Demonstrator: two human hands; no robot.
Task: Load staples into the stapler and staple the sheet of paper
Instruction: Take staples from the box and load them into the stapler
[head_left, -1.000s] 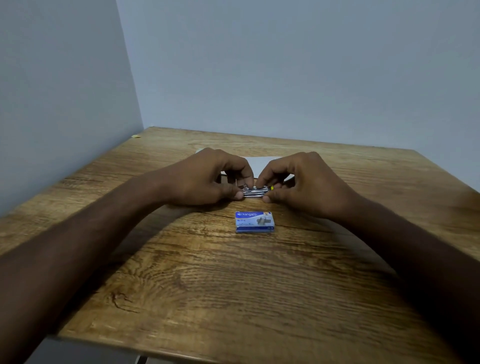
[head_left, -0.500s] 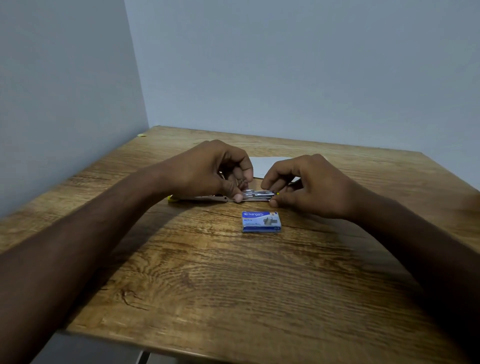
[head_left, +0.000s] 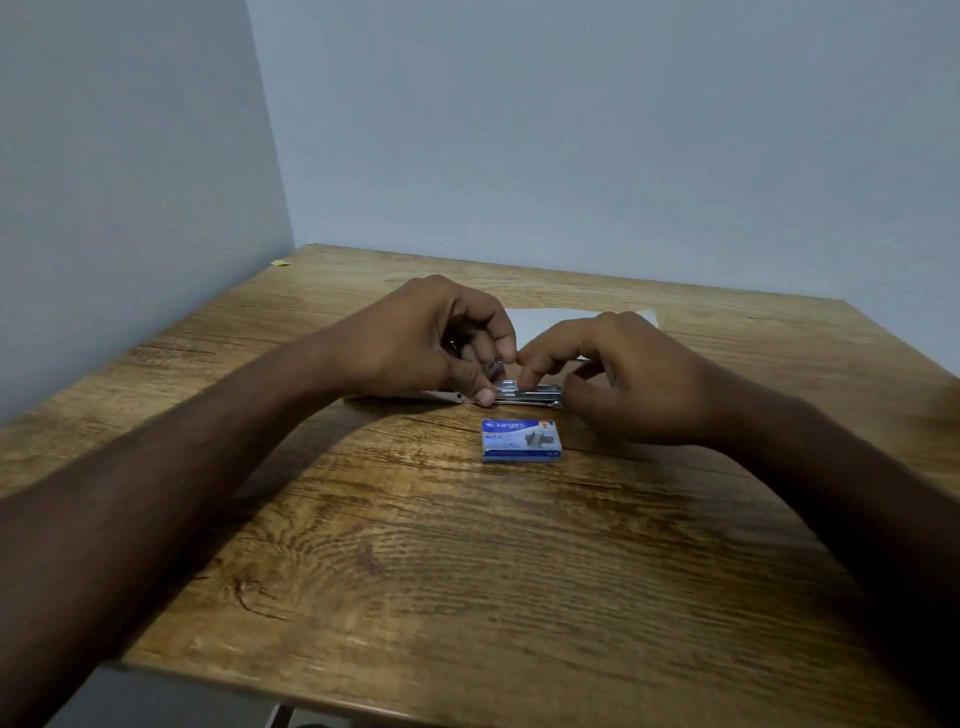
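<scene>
A small metal stapler (head_left: 527, 393) lies swung open flat on the wooden table (head_left: 415, 571), its silver magazine to the right and its other half stretching left under my left hand (head_left: 426, 338). That hand pins the stapler with its thumb. My right hand (head_left: 628, 374) pinches at the magazine with its fingertips; whether it holds staples is hidden. Just in front of the stapler sits a blue staple box (head_left: 521, 440). Behind my hands a white sheet of paper (head_left: 550, 319) lies flat, mostly covered.
Grey walls meet at the table's far left corner. A small yellow scrap (head_left: 281, 263) lies at the far left edge by the wall. The table's near edge runs along the bottom of the view.
The stapler has been swung open, one half now stretching left under my left hand. My right fingers have moved onto the magazine's top.
</scene>
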